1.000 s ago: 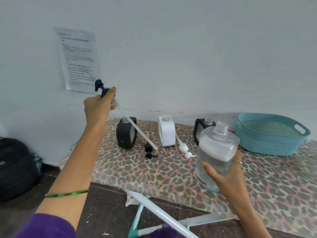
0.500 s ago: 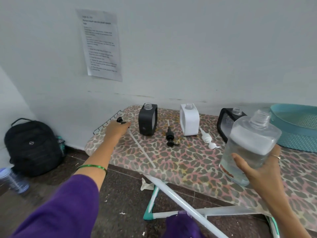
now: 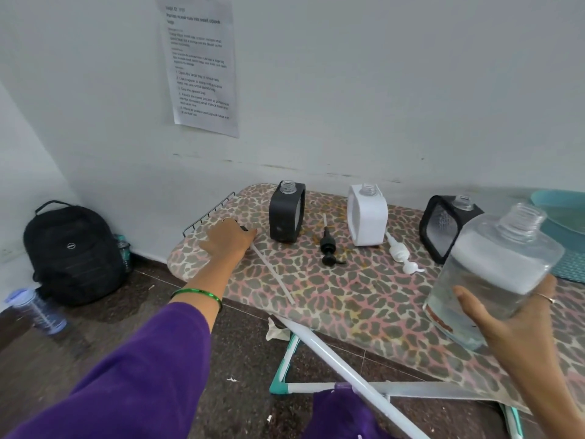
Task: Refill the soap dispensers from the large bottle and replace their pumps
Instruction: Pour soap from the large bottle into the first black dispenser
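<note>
My right hand [image 3: 512, 318] grips the large clear bottle [image 3: 497, 267], uncapped, tilted and part full, above the table's right side. My left hand [image 3: 228, 239] rests on the leopard-print table [image 3: 332, 299] at its left end, fingers over the black head of a long pump [image 3: 273, 274]. That pump's white tube lies on the cloth, pointing toward me. Three open dispensers stand at the back: a black one [image 3: 286, 213], a white one [image 3: 367, 217] and a second black one [image 3: 443, 226]. A black pump [image 3: 329, 248] and a white pump [image 3: 402, 255] lie in front of them.
A teal basket [image 3: 560, 217] stands at the far right, partly behind the bottle. On the floor to the left are a black backpack [image 3: 72, 251] and a water bottle [image 3: 34, 308]. A printed sheet [image 3: 199, 64] hangs on the wall. White and teal frame legs [image 3: 342, 372] run below the table's front edge.
My left hand came down from mid-air with the long pump and laid it on the table's left end. The camera view shifted left. The large bottle stayed in my right hand.
</note>
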Motion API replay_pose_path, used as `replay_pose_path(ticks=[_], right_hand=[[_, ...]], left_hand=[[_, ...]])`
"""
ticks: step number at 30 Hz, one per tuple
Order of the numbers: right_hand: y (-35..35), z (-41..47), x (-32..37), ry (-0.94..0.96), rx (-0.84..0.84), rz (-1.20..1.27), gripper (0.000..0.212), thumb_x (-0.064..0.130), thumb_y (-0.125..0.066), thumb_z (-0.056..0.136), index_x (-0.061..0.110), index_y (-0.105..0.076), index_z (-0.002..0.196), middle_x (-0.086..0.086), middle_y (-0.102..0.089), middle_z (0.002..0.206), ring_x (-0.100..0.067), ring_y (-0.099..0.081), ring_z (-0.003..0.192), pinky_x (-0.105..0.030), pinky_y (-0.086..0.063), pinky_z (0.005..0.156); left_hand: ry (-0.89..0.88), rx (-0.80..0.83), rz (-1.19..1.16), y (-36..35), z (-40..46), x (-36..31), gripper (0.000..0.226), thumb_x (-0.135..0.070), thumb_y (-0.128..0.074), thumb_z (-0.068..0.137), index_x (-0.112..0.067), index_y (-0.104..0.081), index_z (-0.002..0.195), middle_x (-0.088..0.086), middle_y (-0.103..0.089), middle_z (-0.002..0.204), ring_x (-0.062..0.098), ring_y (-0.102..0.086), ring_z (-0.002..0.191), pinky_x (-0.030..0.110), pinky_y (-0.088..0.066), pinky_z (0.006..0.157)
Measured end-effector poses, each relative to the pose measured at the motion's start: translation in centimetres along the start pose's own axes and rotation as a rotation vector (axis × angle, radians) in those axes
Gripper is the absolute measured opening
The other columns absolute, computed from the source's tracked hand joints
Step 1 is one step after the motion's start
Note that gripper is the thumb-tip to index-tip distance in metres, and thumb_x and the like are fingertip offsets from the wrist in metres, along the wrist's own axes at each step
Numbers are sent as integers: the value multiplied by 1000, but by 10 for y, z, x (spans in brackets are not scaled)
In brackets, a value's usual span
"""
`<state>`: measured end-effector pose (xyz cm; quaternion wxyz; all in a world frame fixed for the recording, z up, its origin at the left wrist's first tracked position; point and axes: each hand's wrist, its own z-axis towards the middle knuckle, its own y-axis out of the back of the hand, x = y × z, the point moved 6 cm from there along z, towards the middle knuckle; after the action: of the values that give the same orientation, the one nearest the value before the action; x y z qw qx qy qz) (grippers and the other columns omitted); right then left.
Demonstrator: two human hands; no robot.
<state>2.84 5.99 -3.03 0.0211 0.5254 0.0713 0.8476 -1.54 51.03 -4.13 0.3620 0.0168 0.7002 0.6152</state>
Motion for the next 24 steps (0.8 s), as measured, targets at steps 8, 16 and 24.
replay_pose_path(ticks=[8,16,24], right_hand=[[1,0,0,9,-40,-11,67,39,-78,64,52,-32,111,0,-51,127,-19,-55,116,-5,-46,84],[1,-3,0,-25,-20,-15,78,75,-74,50,54,-32,112,0,-52,128,-15,-56,116,-32,-50,92],[1,-4,1,-9,-32,-34,69,34,-80,63,39,-35,115,4,-55,117,-17,-57,111,-43,-51,94]], left_hand=[[24,-75,-246,19,-18,-14,93,-21,-75,77,-15,-13,146,16,-24,149,37,-22,139,59,-28,107],[-70,246,-567,4,-50,-62,82,-33,-79,78,-9,-31,140,4,-53,109,25,-56,106,33,-45,78],[-232,23,-566,-5,-50,-84,44,-23,-78,78,-6,-48,104,2,-52,85,20,-51,74,24,-39,49]])
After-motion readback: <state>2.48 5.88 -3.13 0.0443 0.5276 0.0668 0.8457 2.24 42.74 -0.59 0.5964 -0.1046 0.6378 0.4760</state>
